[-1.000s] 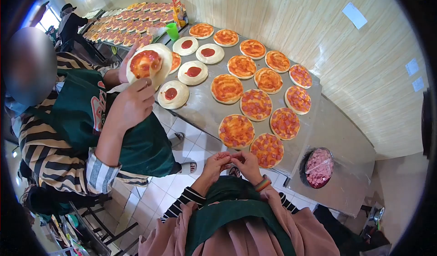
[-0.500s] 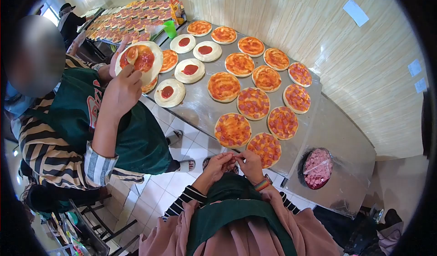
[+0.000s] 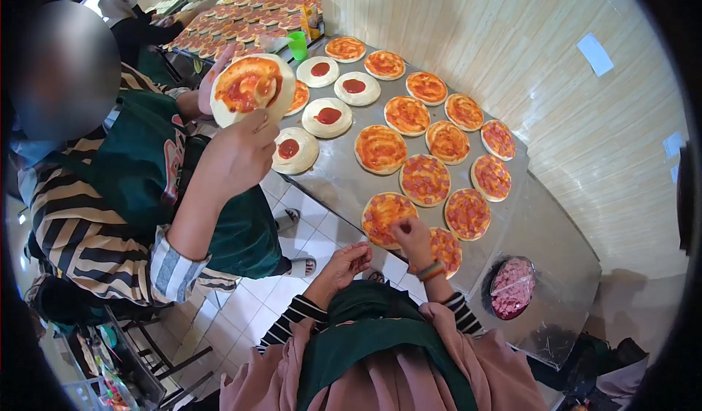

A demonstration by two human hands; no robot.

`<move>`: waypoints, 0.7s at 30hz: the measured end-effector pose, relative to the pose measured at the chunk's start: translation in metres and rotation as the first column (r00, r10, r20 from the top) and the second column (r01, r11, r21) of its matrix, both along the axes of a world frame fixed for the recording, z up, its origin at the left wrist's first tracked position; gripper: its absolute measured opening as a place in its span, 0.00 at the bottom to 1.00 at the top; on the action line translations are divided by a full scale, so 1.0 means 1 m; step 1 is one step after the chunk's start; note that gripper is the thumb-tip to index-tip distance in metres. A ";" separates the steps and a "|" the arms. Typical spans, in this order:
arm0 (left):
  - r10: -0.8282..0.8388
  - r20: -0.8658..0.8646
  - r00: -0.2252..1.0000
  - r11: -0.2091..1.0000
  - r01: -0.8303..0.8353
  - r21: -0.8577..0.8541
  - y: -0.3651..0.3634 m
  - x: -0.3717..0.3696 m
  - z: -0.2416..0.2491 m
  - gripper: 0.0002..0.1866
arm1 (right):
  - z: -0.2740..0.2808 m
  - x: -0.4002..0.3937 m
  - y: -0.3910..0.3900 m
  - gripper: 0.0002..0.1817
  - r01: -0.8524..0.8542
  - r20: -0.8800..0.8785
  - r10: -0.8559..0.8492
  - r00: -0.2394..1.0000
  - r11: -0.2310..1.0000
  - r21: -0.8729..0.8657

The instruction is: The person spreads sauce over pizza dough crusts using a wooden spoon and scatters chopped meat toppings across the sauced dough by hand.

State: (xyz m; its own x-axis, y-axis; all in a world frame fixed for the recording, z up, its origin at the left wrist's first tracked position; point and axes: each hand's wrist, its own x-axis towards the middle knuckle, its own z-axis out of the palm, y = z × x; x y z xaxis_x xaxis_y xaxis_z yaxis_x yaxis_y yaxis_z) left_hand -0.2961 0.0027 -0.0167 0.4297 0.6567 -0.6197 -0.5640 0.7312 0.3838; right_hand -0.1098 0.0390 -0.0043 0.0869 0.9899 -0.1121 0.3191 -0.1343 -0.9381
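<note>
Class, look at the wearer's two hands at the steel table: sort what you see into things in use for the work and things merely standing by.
In use:
right hand over the near sauced round pizza base
left hand, cupped near the body
dark bowl of pink diced meat
steel table

Standing by:
green plastic cup
co-worker's held sauced base
far tray of pizzas

A food-production kitchen: a long steel table [image 3: 344,184] carries rows of small pizzas [image 3: 424,179], with more trays [image 3: 234,23] behind.
</note>
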 end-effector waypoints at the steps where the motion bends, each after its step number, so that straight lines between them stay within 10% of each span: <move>1: 0.006 0.000 1.000 1.000 -0.006 0.000 0.000 -0.003 0.001 0.09 | -0.004 0.004 0.016 0.05 -0.003 0.096 0.001 0.995 1.000 0.020; 15: 0.143 -0.053 0.988 0.990 -0.142 0.018 0.006 -0.023 0.019 0.10 | -0.017 -0.006 0.062 0.08 -0.193 0.681 -0.059 0.730 0.938 0.288; 18: 0.161 -0.075 0.984 0.987 -0.159 0.039 0.010 -0.015 0.017 0.10 | 0.015 -0.014 0.045 0.07 -0.188 0.502 0.051 0.863 0.956 0.225; 20: 0.149 -0.091 0.985 0.988 -0.144 0.053 0.014 -0.006 0.016 0.09 | 0.030 -0.022 0.023 0.08 -0.346 -0.099 0.342 0.934 0.938 -0.020; 21: 0.142 -0.108 0.984 0.989 -0.135 0.067 0.016 -0.002 0.014 0.09 | 0.028 -0.023 0.014 0.08 -0.339 -0.095 0.336 0.937 0.941 -0.020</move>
